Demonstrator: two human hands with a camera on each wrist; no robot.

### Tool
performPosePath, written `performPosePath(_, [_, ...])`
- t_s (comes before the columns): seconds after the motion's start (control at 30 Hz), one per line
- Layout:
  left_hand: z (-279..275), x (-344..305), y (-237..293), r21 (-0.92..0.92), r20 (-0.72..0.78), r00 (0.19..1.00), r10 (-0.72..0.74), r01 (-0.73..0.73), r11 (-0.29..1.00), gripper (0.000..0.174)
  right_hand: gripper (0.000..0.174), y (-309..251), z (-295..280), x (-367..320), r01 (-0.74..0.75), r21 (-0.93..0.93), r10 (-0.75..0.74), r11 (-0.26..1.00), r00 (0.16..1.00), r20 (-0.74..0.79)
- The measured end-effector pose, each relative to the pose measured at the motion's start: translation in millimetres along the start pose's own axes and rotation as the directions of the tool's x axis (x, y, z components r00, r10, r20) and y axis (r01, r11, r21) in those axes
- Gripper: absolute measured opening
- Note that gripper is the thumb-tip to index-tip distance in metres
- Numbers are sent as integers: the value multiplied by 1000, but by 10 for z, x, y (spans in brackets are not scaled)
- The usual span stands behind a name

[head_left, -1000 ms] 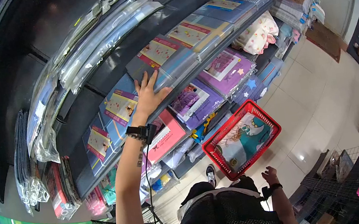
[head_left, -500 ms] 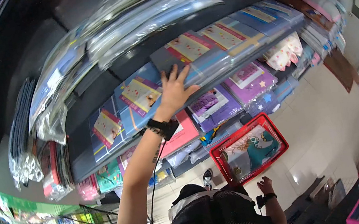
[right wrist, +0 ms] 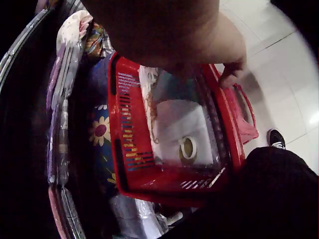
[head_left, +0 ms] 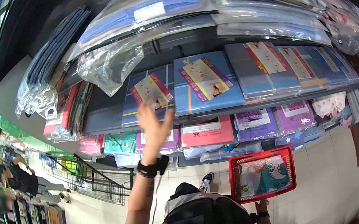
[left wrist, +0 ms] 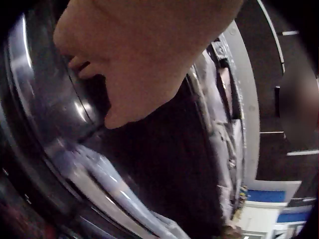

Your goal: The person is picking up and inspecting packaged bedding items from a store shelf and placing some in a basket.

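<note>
My left hand [head_left: 154,127], fingers spread, reaches over the front of a blue plaid packet [head_left: 134,102] of packaged fabric at the left of the shelf row. A pink-and-yellow label [head_left: 154,92] lies on that packet, partly behind my fingertips. Just right of it lies a lighter blue packet [head_left: 224,69] with a similar label. In the left wrist view the back of the hand [left wrist: 144,64] fills the top, its fingers pointing at the dark shelf. My right hand [head_left: 261,206] hangs low, fingers loosely bent, beside the near rim of a red basket [right wrist: 117,149].
Inside the basket lies a flat white-and-teal packet [head_left: 262,176]. More wrapped packets [head_left: 207,131] fill the shelf below, and plastic-covered stacks [head_left: 147,13] overhang above. A black wire rack [head_left: 102,180] stands left on the tiled floor [head_left: 321,170]. Another person [head_left: 19,180] is further left.
The head view has turned left. My left hand has left the grey-blue packet and moved left past the light blue one to the plaid packet. My right hand now appears closer to the basket.
</note>
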State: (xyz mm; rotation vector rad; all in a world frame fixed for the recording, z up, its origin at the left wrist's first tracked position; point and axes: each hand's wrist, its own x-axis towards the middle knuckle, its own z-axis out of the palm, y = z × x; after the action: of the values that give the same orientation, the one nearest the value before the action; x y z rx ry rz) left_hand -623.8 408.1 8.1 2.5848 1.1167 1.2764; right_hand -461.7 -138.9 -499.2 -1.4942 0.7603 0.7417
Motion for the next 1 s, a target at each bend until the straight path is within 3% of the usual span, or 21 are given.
performPosePath(0.07, [-149,-100,-632,180,-74,960,-269,279,943,74,38,45,-32,176,188,-328,-166,926,982,94])
performPosePath(0.1, [-210,-150,-893,274,-134,910,-391,414,868,74,42,95,-106,324,361,-659,-305,660,930,204])
performPosePath(0.13, [-237,-208,-1128,307,-129,884,-450,467,829,74,47,143,-190,500,436,-890,-376,132,853,362])
performPosePath(0.17, [-267,-245,-1287,339,-125,854,-506,516,787,74,51,409,-395,1091,325,-804,-380,-498,751,539])
performPosePath(0.2, [-319,-264,-1339,336,-60,823,-565,550,765,73,54,161,-244,647,365,-820,-318,-441,791,523])
performPosePath(0.3, [-280,-304,-1450,190,12,834,-552,540,820,72,64,-131,-24,155,324,-807,-220,-493,851,476])
performPosePath(0.4, [-248,-238,-1475,164,23,819,-573,563,810,68,74,-226,115,-132,273,-784,-178,-557,883,434])
performPosePath(0.47, [-244,-132,-1500,133,37,809,-587,579,805,65,76,-170,32,75,314,-799,-160,-512,880,448])
performPosePath(0.53, [-258,-21,-1540,-132,88,665,-741,745,653,55,78,-168,33,62,352,-815,-139,-461,878,458])
performPosePath(0.57, [-264,33,-1559,-132,95,668,-738,743,656,55,80,-159,35,57,337,-826,-128,-451,892,434])
performPosePath(0.63, [-394,208,-1455,-506,129,727,-674,633,586,49,83,-345,194,-227,319,-840,-117,-438,907,405])
performPosePath(0.67, [-489,305,-1356,-655,260,648,-716,663,362,45,85,-507,335,-428,250,-912,-15,-325,963,269])
performPosePath(0.73, [-553,366,-1429,-717,256,699,-667,600,354,40,86,-524,367,-539,154,-966,101,-207,986,135])
performPosePath(0.77, [-633,417,-1361,-737,219,732,-645,557,382,38,83,-272,176,-234,274,-901,-75,-337,946,316])
performPosePath(0.8, [-687,432,-1437,-764,230,756,-613,531,368,41,81,-52,19,54,348,-808,-222,-476,841,493])
performPosePath(0.83, [-794,468,-1368,-766,155,786,-598,478,430,45,81,94,-111,264,341,-820,-229,-460,846,481])
performPosePath(0.9, [-1087,505,-1342,-692,155,797,-583,509,512,43,81,348,-319,545,542,-729,-402,-418,609,684])
performPosePath(0.93, [-1173,488,-1225,-740,142,800,-583,477,474,43,78,411,-274,617,300,-653,-305,-696,700,646])
performPosePath(0.97, [-1256,470,-1104,-784,131,800,-585,445,433,43,78,460,-256,665,297,-667,-306,-684,712,631])
performPosePath(1.0, [-1283,447,-969,-814,127,805,-580,419,403,43,71,453,-235,659,402,-902,-329,-155,840,431])
